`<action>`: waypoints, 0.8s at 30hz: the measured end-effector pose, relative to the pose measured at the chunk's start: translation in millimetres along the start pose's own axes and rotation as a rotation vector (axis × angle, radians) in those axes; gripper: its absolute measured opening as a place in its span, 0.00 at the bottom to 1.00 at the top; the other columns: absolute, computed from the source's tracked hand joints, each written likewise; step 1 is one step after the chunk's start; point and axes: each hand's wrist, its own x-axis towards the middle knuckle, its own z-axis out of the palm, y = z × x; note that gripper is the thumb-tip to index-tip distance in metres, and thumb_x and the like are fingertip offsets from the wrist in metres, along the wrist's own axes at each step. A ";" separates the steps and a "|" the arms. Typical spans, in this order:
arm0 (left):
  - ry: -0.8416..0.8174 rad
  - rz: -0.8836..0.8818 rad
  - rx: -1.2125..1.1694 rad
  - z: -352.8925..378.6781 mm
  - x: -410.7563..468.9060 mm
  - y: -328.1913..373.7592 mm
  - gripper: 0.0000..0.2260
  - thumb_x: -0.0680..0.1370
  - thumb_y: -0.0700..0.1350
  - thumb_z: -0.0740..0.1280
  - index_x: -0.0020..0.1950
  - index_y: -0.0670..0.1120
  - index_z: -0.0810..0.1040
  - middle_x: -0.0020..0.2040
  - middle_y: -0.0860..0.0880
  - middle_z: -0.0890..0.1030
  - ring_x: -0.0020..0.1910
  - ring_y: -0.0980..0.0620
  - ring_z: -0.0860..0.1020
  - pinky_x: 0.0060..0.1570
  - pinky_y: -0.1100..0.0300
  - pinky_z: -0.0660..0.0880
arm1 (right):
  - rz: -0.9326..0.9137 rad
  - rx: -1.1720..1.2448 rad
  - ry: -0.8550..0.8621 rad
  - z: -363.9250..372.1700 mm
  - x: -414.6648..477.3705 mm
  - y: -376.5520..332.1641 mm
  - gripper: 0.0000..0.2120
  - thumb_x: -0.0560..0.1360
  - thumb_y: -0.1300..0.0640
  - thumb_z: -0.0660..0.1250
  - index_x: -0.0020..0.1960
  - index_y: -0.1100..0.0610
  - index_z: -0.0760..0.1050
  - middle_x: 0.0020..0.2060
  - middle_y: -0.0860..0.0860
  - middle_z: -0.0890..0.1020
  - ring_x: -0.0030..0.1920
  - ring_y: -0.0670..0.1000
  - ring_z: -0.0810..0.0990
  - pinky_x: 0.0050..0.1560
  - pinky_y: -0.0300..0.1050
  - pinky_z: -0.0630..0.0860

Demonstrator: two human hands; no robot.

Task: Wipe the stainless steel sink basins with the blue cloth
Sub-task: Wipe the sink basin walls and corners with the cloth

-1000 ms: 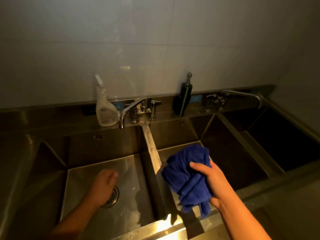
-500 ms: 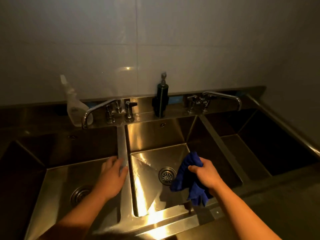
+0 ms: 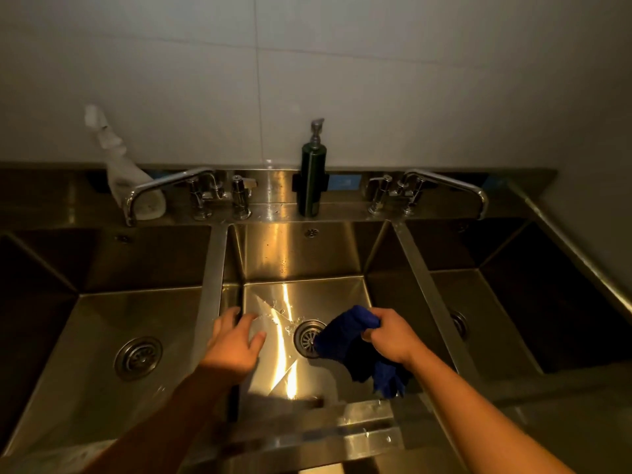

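Over the middle basin (image 3: 307,254) our right hand (image 3: 390,336) grips the bunched blue cloth (image 3: 345,340), left hand (image 3: 236,343) spread-fingered, so we press flat, overlapping strokes toward the drain (image 3: 306,335).

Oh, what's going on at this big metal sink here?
A person is cleaning a three-basin steel sink. Their right hand grips a bunched blue cloth in the middle basin, by its drain. The left hand, fingers spread and holding nothing, is at the divider on that basin's left side. The basin floor looks wet. A spray bottle and a soap pump sit on the back ledge.
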 end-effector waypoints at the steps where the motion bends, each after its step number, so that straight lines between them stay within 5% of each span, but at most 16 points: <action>1: -0.003 -0.016 0.004 1.1 5.3 -1.5 0.21 0.79 0.52 0.59 0.71 0.50 0.65 0.74 0.44 0.58 0.74 0.44 0.55 0.72 0.50 0.57 | 0.000 -0.008 -0.002 -0.4 3.6 1.2 0.12 0.69 0.69 0.62 0.46 0.56 0.79 0.41 0.52 0.82 0.44 0.51 0.80 0.44 0.43 0.73; 8: 0.026 0.020 0.009 18.7 30.8 0.4 0.22 0.74 0.56 0.58 0.58 0.43 0.79 0.61 0.37 0.75 0.59 0.35 0.74 0.57 0.46 0.72 | 0.027 -0.051 -0.113 -14.0 29.0 11.5 0.11 0.69 0.68 0.64 0.50 0.59 0.77 0.44 0.55 0.82 0.46 0.53 0.80 0.47 0.46 0.75; 14: -0.101 -0.070 -0.014 35.6 49.1 1.6 0.18 0.79 0.53 0.60 0.67 0.49 0.71 0.72 0.46 0.65 0.69 0.47 0.65 0.66 0.53 0.65 | 0.039 -0.133 -0.203 -18.8 68.0 17.8 0.11 0.70 0.67 0.67 0.47 0.53 0.73 0.41 0.49 0.78 0.43 0.48 0.77 0.39 0.38 0.70; 21: -0.039 -0.143 -0.033 60.3 82.7 -0.9 0.16 0.78 0.51 0.62 0.65 0.47 0.74 0.70 0.43 0.67 0.69 0.44 0.65 0.67 0.51 0.64 | -0.083 -0.345 -0.169 -44.1 148.4 15.0 0.16 0.72 0.65 0.67 0.58 0.59 0.70 0.53 0.55 0.77 0.54 0.55 0.77 0.53 0.48 0.75; 24: 0.015 -0.161 -0.048 70.0 93.8 0.4 0.15 0.78 0.49 0.63 0.63 0.46 0.75 0.68 0.42 0.69 0.68 0.43 0.67 0.66 0.51 0.65 | -0.206 -0.436 -0.087 -53.9 174.8 9.8 0.14 0.71 0.64 0.68 0.54 0.55 0.70 0.51 0.52 0.76 0.52 0.53 0.78 0.53 0.51 0.77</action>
